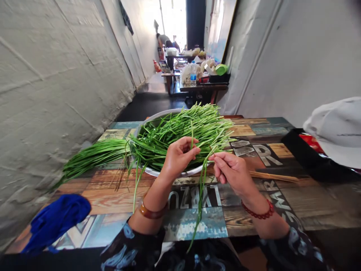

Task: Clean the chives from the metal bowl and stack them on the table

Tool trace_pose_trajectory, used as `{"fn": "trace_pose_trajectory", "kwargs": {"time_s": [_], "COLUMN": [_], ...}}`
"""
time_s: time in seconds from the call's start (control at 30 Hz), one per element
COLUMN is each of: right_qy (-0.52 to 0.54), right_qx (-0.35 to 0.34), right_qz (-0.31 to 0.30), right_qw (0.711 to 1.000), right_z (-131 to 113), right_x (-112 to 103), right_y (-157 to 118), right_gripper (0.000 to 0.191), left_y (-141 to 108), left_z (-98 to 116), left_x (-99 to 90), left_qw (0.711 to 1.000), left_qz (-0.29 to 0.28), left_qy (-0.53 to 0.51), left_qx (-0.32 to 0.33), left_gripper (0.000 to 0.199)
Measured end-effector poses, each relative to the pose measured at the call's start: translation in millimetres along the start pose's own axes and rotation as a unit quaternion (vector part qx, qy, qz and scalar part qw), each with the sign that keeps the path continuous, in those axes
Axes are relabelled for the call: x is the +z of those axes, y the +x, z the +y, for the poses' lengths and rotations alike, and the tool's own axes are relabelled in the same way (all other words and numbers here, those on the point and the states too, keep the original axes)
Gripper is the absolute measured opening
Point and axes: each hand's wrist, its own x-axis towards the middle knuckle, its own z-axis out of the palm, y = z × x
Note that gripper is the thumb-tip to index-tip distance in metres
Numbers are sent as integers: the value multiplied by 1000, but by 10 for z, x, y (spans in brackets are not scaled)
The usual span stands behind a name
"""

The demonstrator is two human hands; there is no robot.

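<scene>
My left hand (180, 154) is over the front of a metal basin (166, 174), thumb and fingers closed on a green chive stem (192, 131) that sticks up from the grip. My right hand (232, 169) is just to its right, its fingertips pinching a long chive (200, 195) that hangs down past the table's front edge. A thin brownish tip shows by the right fingertips; I cannot make out what it is. The basin holds a large heap of chives (180, 131), pale stem ends to the right. Another bundle of chives (96, 156) lies left of the basin.
Thin wooden sticks (273, 176) lie right of my right hand. A blue cloth (60, 218) is at the table's front left. On the right are a white cap (338, 128) and a black item (307, 162). Behind stands another table with a water bottle (193, 73) and bags.
</scene>
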Motion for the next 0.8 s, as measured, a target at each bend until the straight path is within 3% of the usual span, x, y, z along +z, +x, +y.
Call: {"fn": "trace_pose_trajectory", "kwargs": {"time_s": [0.17, 0.3, 0.57, 0.8], "right_qy": [-2, -40, -92, -85], "right_qx": [11, 6, -33, -24], "right_qz": [-24, -40, -16, -24], "right_qw": [1000, 998, 995, 996], "right_z": [91, 101, 97, 84], "right_x": [-27, -10, -22, 19], "right_y": [-2, -61, -49, -60], "right_gripper": [32, 30, 25, 29], "left_y": [-35, -43, -18, -32], "left_z": [75, 86, 73, 68], "left_x": [1, 17, 61, 61], "left_qw": [999, 999, 998, 998], "left_qz": [-15, -20, -6, -6], "left_qy": [12, 30, 54, 56], "left_qx": [-30, -37, -30, -35], "left_gripper": [15, 14, 11, 11]}}
